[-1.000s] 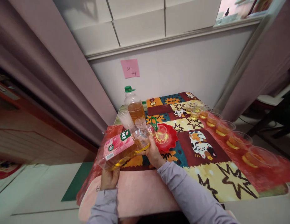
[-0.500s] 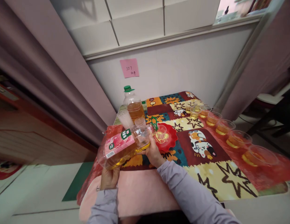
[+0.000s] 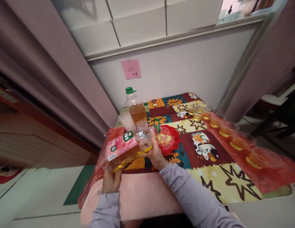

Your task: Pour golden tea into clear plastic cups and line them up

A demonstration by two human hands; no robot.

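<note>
A large clear juice bottle (image 3: pixel 121 149) with a pink label lies tilted across both my hands, its neck pointing right and slightly up. My left hand (image 3: pixel 111 181) is cupped under the bottle's base, with part of the fingers hidden beneath it. Near the neck, my right hand (image 3: pixel 157 155) is closed around the bottle. Amber liquid lies along its lower side. Just past the neck, a clear plastic cup (image 3: pixel 164 134) stands on a red scalloped plate (image 3: pixel 176 143). A green tangled piece (image 3: pixel 157 125) shows by the bottle's mouth, which I cannot make out clearly.
Behind the bottle stands a bigger jug (image 3: pixel 137 110) with a green hat-shaped cap and amber liquid. A stack of plastic cups (image 3: pixel 126 121) leans beside it. Several filled cups (image 3: pixel 229 129) line the table's right side on red film. A patterned mat (image 3: pixel 210 164) covers the table.
Almost nothing differs. Both hands keep the bottle in the same tilted pose, and the view has shifted very slightly.
</note>
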